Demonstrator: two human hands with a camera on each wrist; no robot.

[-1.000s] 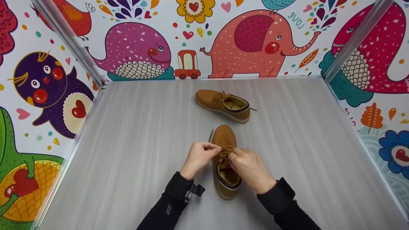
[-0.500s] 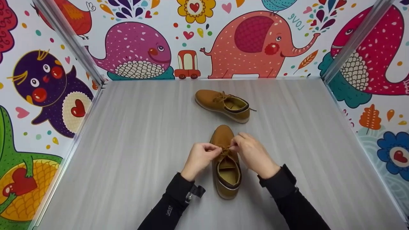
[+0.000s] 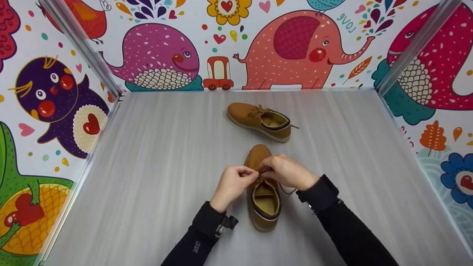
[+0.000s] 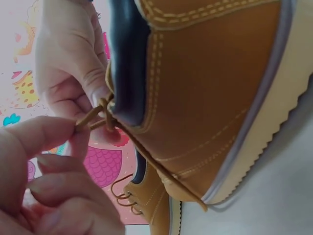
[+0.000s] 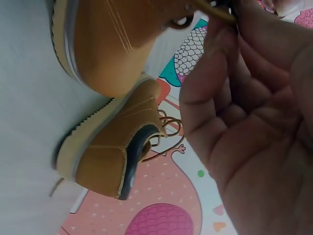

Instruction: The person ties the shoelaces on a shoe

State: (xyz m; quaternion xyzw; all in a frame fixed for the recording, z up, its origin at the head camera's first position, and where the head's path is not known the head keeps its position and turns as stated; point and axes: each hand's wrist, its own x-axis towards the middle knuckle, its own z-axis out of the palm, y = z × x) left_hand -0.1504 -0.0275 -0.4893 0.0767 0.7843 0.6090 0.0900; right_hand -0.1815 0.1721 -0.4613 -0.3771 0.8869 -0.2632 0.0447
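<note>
A tan lace-up shoe [image 3: 257, 155] stands on the floor with its toe pointing away from me. Over its tongue my left hand [image 3: 231, 184] pinches a loop of the brown shoelace [image 4: 88, 117] between thumb and forefinger. My right hand [image 3: 290, 171] is at the other side of the knot, its thumb and fingers closed on the shoelace [image 5: 215, 11]. In the left wrist view the knot [image 4: 106, 105] sits between both hands. One loose lace end [image 4: 161, 169] trails down the shoe's side. The right fingertips are partly hidden.
A matching tan shoe [image 3: 242, 112] with a tied lace lies sideways just beyond, one lace end sticking out past its heel. The grey wood-grain floor [image 3: 166, 155] is bounded by walls printed with cartoon animals [image 3: 288, 51].
My right hand first pulled right and forward off the knot, then came back left over the shoe beside the left fingers. A lace end now shows under the right wrist. The left hand stayed nearly still.
</note>
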